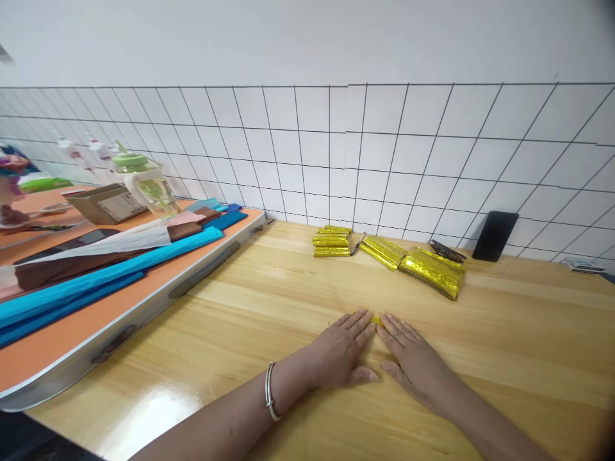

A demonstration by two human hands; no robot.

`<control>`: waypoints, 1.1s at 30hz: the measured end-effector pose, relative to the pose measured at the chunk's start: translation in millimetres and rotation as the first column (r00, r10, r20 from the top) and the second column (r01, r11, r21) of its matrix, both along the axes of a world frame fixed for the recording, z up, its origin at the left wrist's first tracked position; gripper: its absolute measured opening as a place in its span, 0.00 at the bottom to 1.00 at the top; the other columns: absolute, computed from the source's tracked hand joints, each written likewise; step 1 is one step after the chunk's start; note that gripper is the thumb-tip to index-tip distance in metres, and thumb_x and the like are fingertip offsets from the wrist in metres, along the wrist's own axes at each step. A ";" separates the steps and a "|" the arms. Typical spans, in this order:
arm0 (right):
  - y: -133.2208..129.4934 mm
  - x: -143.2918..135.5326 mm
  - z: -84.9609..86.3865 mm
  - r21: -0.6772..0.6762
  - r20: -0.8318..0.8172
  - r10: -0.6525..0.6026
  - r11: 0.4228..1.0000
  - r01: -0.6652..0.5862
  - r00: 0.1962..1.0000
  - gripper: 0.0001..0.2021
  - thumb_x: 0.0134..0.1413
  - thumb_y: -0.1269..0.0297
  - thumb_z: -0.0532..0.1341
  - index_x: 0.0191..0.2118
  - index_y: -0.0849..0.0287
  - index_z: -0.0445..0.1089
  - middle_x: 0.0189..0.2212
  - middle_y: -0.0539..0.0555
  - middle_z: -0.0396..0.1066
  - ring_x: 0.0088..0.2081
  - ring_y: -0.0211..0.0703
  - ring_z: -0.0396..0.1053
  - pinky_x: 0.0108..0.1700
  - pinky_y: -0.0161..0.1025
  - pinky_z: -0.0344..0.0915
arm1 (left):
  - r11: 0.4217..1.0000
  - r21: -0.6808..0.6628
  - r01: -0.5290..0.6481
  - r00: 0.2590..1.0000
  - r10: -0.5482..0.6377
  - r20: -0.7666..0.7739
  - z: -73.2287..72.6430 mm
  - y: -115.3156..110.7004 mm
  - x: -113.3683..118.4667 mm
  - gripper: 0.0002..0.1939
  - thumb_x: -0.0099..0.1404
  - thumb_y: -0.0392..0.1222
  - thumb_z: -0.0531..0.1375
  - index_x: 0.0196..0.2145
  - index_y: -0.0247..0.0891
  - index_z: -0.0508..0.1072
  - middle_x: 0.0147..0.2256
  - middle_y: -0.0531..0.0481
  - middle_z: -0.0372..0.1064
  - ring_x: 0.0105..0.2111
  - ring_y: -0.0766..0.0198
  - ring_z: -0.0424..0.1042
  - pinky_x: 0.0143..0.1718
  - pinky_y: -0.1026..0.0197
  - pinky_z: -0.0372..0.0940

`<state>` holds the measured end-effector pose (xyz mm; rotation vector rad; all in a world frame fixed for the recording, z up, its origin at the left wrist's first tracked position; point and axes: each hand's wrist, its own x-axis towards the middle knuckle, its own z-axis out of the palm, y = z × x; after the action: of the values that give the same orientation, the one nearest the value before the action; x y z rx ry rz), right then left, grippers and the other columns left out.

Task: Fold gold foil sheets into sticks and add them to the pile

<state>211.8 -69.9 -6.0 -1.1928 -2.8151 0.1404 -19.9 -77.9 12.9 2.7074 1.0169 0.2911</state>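
Note:
My left hand (344,351), with a silver bangle at the wrist, lies flat on the wooden table (230,358), fingers stretched out. Facing it, my right hand (417,360) is also laid flat, thumb spread from the fingers. Under both sets of fingertips is a narrow strip of shiny gold foil (377,321); only a short piece shows between them, the rest being covered. Beyond the hands are a group of small folded gold foil pieces (331,243), a flat gold piece (382,251) and a larger gold stack (432,271).
A black phone (494,236) leans on the tiled wall, near a dark clip-like object (448,250). At left, an orange-topped surface (158,288) holds blue and brown paper rolls (110,269), a cardboard box (106,205) and a green-lidded bottle (152,189).

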 end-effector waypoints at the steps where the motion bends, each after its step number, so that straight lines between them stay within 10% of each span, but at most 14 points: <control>1: 0.1 0.0 0.8 -0.002 0.007 0.001 1.000 -0.001 1.000 0.29 0.61 0.53 0.48 0.64 0.58 0.44 0.65 0.58 0.39 0.64 0.50 0.37 0.63 0.51 0.44 | 1.000 -0.006 0.008 1.000 -0.008 0.002 0.6 0.5 -1.2 0.43 0.62 0.66 0.45 0.63 0.30 0.46 0.64 0.36 0.37 0.63 0.46 0.37 0.62 0.48 0.41; 33: -2.9 -8.2 12.7 0.173 0.054 -0.023 0.985 0.014 0.998 0.24 0.59 0.53 0.52 0.58 0.59 0.61 0.62 0.61 0.51 0.64 0.57 0.41 0.59 0.58 0.48 | 0.999 0.049 0.009 1.000 -0.009 0.000 5.7 2.1 0.3 0.40 0.61 0.65 0.47 0.60 0.32 0.55 0.62 0.35 0.46 0.62 0.46 0.44 0.60 0.48 0.47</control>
<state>203.6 -72.8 6.7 -1.2008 -2.7935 -0.1381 -19.5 -75.8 18.6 2.7550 1.0106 0.3192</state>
